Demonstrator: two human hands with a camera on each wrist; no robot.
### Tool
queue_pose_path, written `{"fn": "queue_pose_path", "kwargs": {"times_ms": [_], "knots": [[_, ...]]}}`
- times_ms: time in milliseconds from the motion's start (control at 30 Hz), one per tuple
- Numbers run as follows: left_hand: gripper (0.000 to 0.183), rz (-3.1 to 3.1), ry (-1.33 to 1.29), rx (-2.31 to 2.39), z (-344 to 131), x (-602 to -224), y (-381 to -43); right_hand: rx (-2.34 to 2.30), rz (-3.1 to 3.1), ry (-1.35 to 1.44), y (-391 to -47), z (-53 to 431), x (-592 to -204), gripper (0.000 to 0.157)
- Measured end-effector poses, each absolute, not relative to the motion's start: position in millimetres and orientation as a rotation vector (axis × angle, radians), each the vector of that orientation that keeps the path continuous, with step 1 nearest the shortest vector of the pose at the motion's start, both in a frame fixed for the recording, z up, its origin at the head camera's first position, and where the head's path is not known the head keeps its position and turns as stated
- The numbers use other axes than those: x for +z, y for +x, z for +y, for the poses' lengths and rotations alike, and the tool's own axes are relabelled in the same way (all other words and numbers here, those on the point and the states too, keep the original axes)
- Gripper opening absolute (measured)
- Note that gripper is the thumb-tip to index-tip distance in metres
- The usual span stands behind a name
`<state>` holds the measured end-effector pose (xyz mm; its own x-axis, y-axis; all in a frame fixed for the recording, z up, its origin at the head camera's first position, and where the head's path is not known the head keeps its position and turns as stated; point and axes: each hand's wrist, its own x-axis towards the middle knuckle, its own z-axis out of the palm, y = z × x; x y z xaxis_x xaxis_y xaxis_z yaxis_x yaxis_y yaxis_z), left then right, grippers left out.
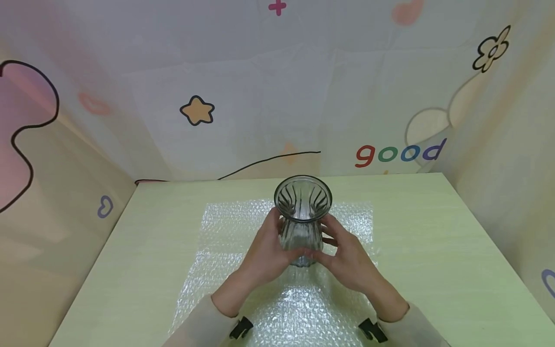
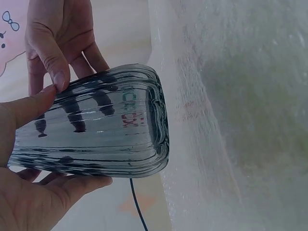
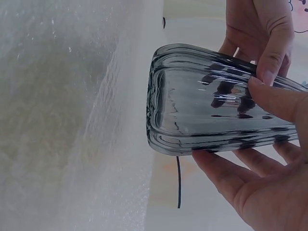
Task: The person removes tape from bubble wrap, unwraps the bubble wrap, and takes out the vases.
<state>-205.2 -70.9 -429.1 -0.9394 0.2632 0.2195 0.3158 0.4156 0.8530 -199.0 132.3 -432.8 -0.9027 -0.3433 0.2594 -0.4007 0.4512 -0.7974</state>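
Observation:
A grey-tinted ribbed glass vase (image 1: 301, 235) with a wide round rim is held upright at the middle of the table. My left hand (image 1: 267, 253) grips its left side, and my right hand (image 1: 350, 256) grips the right side, thumbs across the near face. Beneath it lies a sheet of bubble wrap (image 1: 299, 313). Both wrist views show the vase's base apart from the wrap, so it hangs in the air. Through the glass in the left wrist view, small red and green marks show near the base; I cannot read them.
The light green table (image 1: 438, 270) extends on both sides of the wrap. Behind it hangs a printed cloth backdrop (image 1: 260, 106) with a star and the word "good". Cloth also encloses the left and right sides. A black clip (image 1: 241, 328) sits near the left cuff, another near the right.

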Motion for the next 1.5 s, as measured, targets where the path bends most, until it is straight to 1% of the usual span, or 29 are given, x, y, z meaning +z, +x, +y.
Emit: {"fn": "queue_pose_path", "kwargs": {"times_ms": [200,367,700,1067,1300,1500], "knots": [[0.100,-2.567,-0.573,-1.578,-65.5,-429.2,-209.4,1.446,-2.608,0.656,-200.2,135.3,-430.8,0.084],[0.098,-2.563,-0.579,-1.574,-60.1,-428.0,-212.6,1.428,-2.603,0.639,-201.9,139.7,-429.8,0.086],[0.102,-2.581,-0.564,-1.591,-43.7,-424.7,-220.7,1.401,-2.599,0.589,-205.8,153.1,-428.0,0.083],[0.095,-2.594,-0.577,-1.571,-26.1,-418.0,-225.9,1.357,-2.580,0.538,-206.0,170.8,-424.8,0.085],[0.094,-2.578,-0.648,-1.558,-14.0,-413.9,-230.6,1.328,-2.553,0.494,-204.8,181.3,-422.5,0.088],[0.092,-2.573,-0.688,-1.528,-1.7,-410.9,-234.8,1.326,-2.536,0.447,-204.8,191.3,-420.5,0.085]]}}
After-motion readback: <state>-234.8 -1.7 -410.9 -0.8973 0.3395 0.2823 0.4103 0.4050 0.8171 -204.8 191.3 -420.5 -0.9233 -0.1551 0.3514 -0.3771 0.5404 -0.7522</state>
